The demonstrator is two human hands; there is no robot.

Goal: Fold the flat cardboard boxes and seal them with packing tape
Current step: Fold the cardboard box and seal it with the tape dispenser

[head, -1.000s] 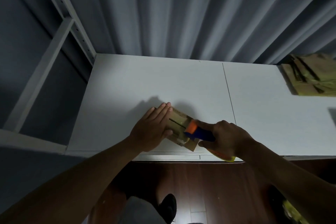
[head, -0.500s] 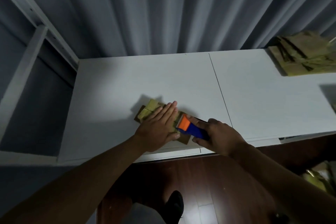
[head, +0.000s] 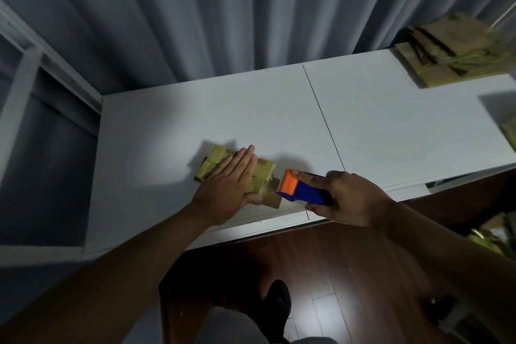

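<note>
My left hand (head: 231, 184) lies flat with straight fingers on the small cardboard box (head: 262, 176), and my right hand (head: 349, 198) grips the blue and orange tape dispenser (head: 300, 190), its orange end just right of the box. The box sits near the front edge of the white table (head: 195, 120), left of the table's seam. A stack of flat cardboard (head: 458, 56) rests at the table's far right corner, before the grey curtain (head: 223, 8).

Left hand (head: 227, 190) on box (head: 262, 176) at counter (head: 167, 126) front; dispenser (head: 303, 190) just right; cardboard stack (head: 458, 58) far right.
</note>
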